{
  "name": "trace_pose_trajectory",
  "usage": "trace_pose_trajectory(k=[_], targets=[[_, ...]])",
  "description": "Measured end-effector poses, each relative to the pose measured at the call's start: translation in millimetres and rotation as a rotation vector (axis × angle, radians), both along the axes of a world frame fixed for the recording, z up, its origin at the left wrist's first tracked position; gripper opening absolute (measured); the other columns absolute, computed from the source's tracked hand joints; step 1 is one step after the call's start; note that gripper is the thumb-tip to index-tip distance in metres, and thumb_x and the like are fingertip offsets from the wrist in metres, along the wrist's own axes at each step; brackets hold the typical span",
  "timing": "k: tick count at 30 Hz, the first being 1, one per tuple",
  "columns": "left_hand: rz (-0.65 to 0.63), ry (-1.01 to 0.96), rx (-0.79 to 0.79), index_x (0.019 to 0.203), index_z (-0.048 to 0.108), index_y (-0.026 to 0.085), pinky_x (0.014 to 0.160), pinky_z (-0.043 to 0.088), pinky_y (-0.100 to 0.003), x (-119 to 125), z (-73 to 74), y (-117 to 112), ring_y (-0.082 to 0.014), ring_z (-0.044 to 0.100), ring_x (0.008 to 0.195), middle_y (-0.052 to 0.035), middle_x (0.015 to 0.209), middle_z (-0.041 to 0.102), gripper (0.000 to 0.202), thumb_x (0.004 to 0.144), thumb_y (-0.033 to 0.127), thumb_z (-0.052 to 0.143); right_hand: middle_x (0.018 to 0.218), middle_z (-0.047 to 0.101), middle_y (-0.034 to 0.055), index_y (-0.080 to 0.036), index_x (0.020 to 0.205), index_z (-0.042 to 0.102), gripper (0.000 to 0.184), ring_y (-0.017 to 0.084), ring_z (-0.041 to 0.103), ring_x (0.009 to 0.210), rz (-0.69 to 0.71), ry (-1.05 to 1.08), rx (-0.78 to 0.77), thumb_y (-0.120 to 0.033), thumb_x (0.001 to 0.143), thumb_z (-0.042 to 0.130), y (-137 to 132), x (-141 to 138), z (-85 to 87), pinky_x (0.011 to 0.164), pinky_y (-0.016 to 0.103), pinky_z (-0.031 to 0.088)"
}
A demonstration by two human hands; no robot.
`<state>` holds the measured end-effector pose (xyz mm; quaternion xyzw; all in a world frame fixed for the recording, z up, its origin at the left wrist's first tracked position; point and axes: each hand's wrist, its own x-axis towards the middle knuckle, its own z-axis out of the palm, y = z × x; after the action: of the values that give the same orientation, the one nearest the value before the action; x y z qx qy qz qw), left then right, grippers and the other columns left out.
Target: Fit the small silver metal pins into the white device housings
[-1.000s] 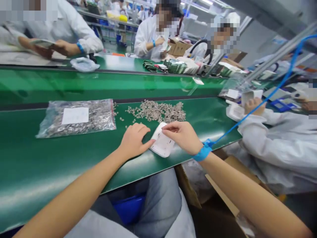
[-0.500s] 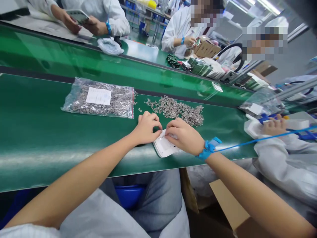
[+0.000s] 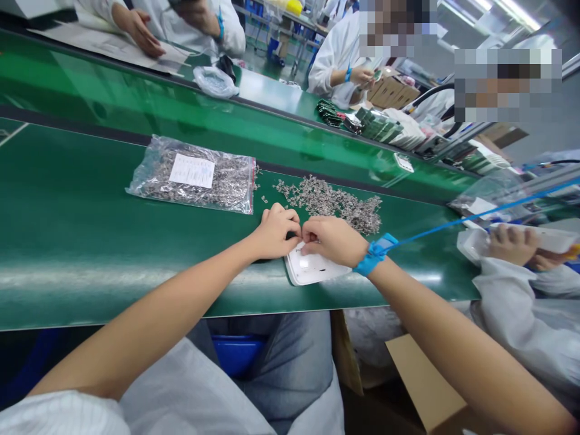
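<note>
A white plastic part (image 3: 312, 270) lies flat on the green bench (image 3: 81, 241) near its front edge. My left hand (image 3: 276, 232) and my right hand (image 3: 333, 240) meet fingertip to fingertip over the part's far corner, both with fingers curled in a pinch. What the fingertips pinch is hidden. A blue wrist strap (image 3: 375, 255) with a blue cord sits on my right wrist. Just beyond my hands lies a loose heap of small metal pieces (image 3: 333, 202). Left of the heap rests a clear bag of the same pieces (image 3: 194, 175) with a white label.
A green conveyor belt (image 3: 136, 115) runs behind the bench. A person at my right holds a white part (image 3: 512, 241). Across the belt sit people in white coats with stacked green boards (image 3: 380, 130) and a plastic bag (image 3: 215, 81). A cardboard box (image 3: 421, 380) stands below right.
Both my hands have drawn together over the far corner of the white part until the fingertips touch. The white part now lies flatter. The view has shifted left and down.
</note>
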<state>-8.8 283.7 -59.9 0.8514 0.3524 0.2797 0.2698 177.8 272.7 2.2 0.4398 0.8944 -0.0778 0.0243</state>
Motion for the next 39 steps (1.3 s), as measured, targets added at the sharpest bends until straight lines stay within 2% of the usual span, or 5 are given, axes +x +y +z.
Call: trace_pose_trajectory(k=[3, 7, 11, 29, 39], targets=[[-0.012, -0.002, 0.014, 0.085, 0.071, 0.022, 0.086, 0.031, -0.043, -1.3, 0.9, -2.8, -0.0249, 0.041, 0.102, -0.0037, 0.104, 0.059, 0.01, 0.076, 0.028, 0.069, 0.082, 0.063, 0.0013, -0.019, 0.084, 0.061, 0.018, 0.018, 0.058, 0.077, 0.054, 0.093, 0.126, -0.024, 0.082, 0.078, -14.2, 9.1, -4.1, 0.066, 0.029, 0.04], [-0.015, 0.008, 0.004, 0.088, 0.072, 0.024, 0.088, 0.032, -0.045, -1.3, 0.5, -2.8, -0.0262, 0.042, 0.104, -0.005, 0.105, 0.059, 0.013, 0.077, 0.028, 0.068, 0.096, 0.07, 0.0084, -0.017, 0.096, 0.065, 0.007, 0.024, 0.059, 0.093, 0.176, 0.177, 0.274, -0.023, 0.094, 0.062, -44.5, 24.7, -10.8, 0.078, 0.037, 0.044], [0.007, 0.007, -0.005, 0.084, 0.073, 0.023, 0.089, 0.032, -0.045, 0.4, -0.5, -1.1, -0.0261, 0.042, 0.105, -0.0042, 0.104, 0.06, 0.01, 0.076, 0.027, 0.069, 0.11, 0.072, 0.007, -0.019, 0.103, 0.069, 0.016, 0.025, 0.059, 0.102, 0.217, 0.23, 0.361, -0.016, 0.098, 0.054, -59.3, 32.1, -19.2, 0.081, 0.038, 0.046], [0.151, 0.023, -0.081, 0.074, 0.065, 0.02, 0.079, 0.028, -0.04, 12.9, 2.2, -12.0, -0.0243, 0.044, 0.099, -0.001, 0.093, 0.064, 0.009, 0.069, 0.025, 0.07, 0.112, 0.072, 0.0022, -0.02, 0.106, 0.072, 0.021, 0.024, 0.062, 0.099, 0.24, 0.215, 0.499, -0.011, 0.095, 0.056, -63.2, 29.5, -24.2, 0.078, 0.039, 0.046], [0.134, 0.037, -0.117, 0.072, 0.06, 0.019, 0.08, 0.026, -0.038, 12.8, 5.8, -12.8, -0.0223, 0.046, 0.095, 0.0, 0.085, 0.063, 0.009, 0.07, 0.025, 0.067, 0.113, 0.072, 0.0038, -0.016, 0.108, 0.069, 0.022, 0.023, 0.063, 0.097, 0.235, 0.28, 0.531, -0.005, 0.092, 0.058, -63.9, 28.6, -28.9, 0.078, 0.038, 0.046]])
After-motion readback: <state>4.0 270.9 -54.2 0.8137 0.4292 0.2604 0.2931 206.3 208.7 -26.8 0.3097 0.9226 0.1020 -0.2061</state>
